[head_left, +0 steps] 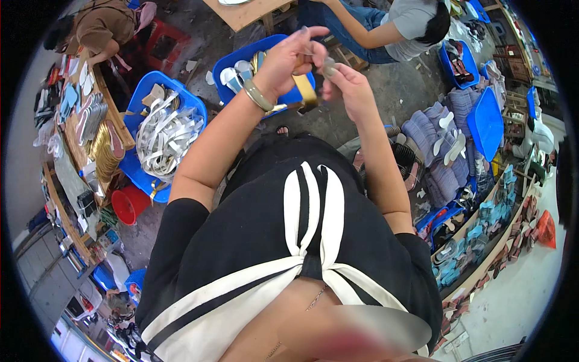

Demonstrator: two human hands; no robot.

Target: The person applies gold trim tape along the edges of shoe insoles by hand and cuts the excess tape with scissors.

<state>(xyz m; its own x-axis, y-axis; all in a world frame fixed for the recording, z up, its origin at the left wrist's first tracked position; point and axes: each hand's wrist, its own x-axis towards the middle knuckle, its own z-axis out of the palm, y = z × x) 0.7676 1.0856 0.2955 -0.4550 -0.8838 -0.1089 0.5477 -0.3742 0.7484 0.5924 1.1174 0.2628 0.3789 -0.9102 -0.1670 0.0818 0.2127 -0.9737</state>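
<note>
My left hand (288, 63), with a pale bangle (257, 96) on its wrist, is raised in front of me, some fingers stretched and others curled. From its curled fingers hangs a shiny gold strap (306, 90), slightly smeared by motion. My right hand (351, 87) is close beside it, thumb and forefinger pinched together near the left fingertips. Whatever the pinch holds is too small and blurred to name. Below both hands stands a blue tub (224, 59) with white, pale blue and gold shoe parts in it.
Left of me, another blue tub (199, 104) holds tangled white straps, near a red bucket (128, 205). A workbench (114, 99) carries stacked soles. Two people sit working ahead, one at a wooden table (250, 13). Bundled grey soles (431, 139) and an upended blue tub (485, 123) are at right.
</note>
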